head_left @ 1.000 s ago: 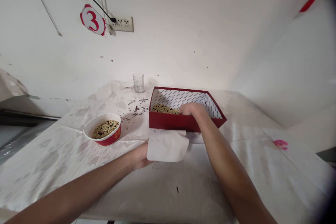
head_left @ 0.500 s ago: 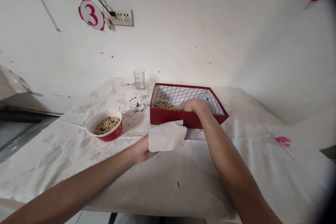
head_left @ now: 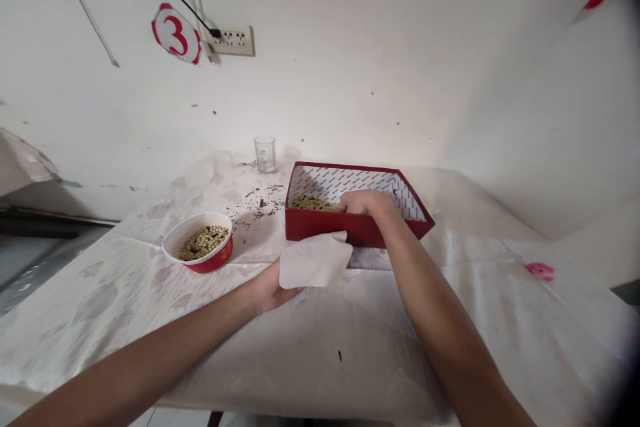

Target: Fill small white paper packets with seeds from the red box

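Observation:
A thin white paper piece [head_left: 315, 260], perhaps a small pouch, lies over my left hand [head_left: 273, 285], which holds it just in front of the red box [head_left: 325, 223]. Most of the left fingers are hidden under the paper. My right hand [head_left: 367, 202] reaches over the box's front wall, its fingers curled down at the mixed pale and dark grains [head_left: 313, 203] inside. The fingertips and whatever they pinch are out of sight. Left of the hands stands a red and white paper bowl [head_left: 220, 259] with similar grains in it.
A clear glass [head_left: 265, 155] stands at the back near the wall. Dark bits [head_left: 263, 203] are scattered between glass, bowl and box. A pale patterned cloth [head_left: 150, 307] covers the table, with one dark sliver [head_left: 340, 355] near the front. A power strip [head_left: 235, 40] hangs on the wall.
The right hand has shifted very slightly left inside the box. The left hand and the paper have moved a little left. The view has tilted slightly.

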Tool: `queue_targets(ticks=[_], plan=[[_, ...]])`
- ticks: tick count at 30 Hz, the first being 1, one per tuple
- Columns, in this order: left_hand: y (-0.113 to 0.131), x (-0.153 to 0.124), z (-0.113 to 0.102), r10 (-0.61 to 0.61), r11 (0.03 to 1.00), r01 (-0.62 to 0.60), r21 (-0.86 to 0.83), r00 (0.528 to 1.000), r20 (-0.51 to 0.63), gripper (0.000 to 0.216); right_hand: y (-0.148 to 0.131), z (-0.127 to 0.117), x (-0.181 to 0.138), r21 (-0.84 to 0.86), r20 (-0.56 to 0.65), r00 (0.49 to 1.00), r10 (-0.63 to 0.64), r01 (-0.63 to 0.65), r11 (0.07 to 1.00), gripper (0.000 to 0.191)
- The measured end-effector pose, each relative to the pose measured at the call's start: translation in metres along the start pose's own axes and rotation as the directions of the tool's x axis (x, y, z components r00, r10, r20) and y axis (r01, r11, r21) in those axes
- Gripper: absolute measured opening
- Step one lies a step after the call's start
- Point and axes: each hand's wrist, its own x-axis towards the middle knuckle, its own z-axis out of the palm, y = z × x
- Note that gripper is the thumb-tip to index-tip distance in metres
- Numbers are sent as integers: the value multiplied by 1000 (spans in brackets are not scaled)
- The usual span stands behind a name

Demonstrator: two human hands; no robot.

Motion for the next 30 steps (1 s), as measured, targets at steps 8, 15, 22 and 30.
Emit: queue_targets(ticks=[8, 15, 22, 30], plan=[[-1, 4, 0, 79, 995, -75, 65, 995, -66, 38, 7, 0, 9, 40, -159, 985, -68, 76, 996, 22], [5, 4, 2, 136, 989, -131, 74, 988, -71, 38, -5, -15, -18, 149, -568, 795, -211, 352, 924, 28], [5, 4, 2, 76, 992, -89, -90, 988, -137, 26, -59, -5, -87, 100, -568, 711, -414, 559, 823, 23], [-4, 5, 4, 243, 968, -228, 103, 954, -177, 34, -58, 83, -67, 131, -800, 462, -382, 757, 641, 10]])
